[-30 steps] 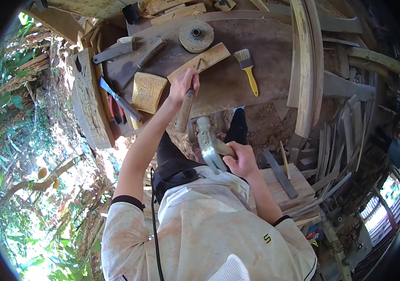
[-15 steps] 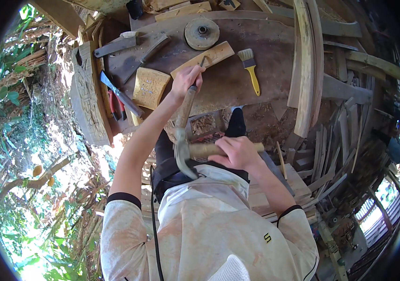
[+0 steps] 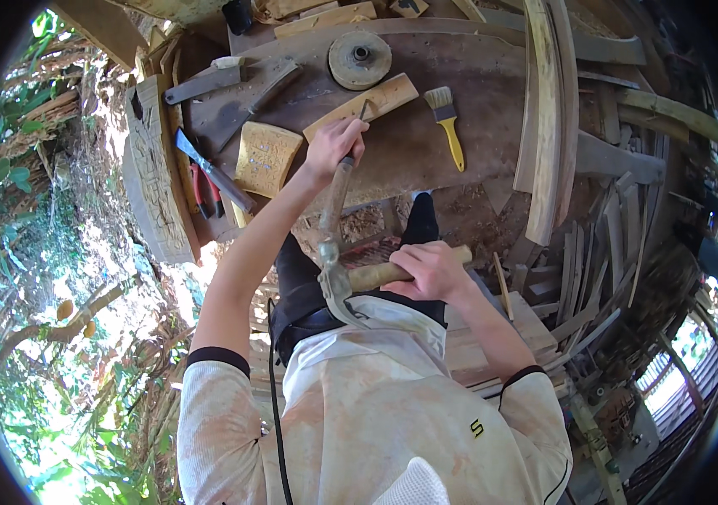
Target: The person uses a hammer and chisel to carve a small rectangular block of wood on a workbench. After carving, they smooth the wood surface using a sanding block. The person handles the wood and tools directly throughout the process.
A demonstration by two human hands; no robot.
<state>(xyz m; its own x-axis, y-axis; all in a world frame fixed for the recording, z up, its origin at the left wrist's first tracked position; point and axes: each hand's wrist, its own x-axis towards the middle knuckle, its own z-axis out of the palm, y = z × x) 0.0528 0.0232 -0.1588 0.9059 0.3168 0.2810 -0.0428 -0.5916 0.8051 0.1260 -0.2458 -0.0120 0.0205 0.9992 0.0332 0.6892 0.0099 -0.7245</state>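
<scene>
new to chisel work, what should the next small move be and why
Probably a light tap with the grey-headed, wooden-handled claw hammer: the right hand holds it with its head by the butt of the brown wooden-handled, dark-bladed chisel, which the left hand grips, blade over the pale, flat wooden strip.

A black cable (image 3: 276,412) runs along the stained white, black-cuffed shirt (image 3: 376,412), worn with black trousers (image 3: 296,273).

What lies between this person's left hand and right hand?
The head view shows the wooden chisel handle extending from the left hand, then the claw hammer's head and shaft, leading to the right hand.
</scene>
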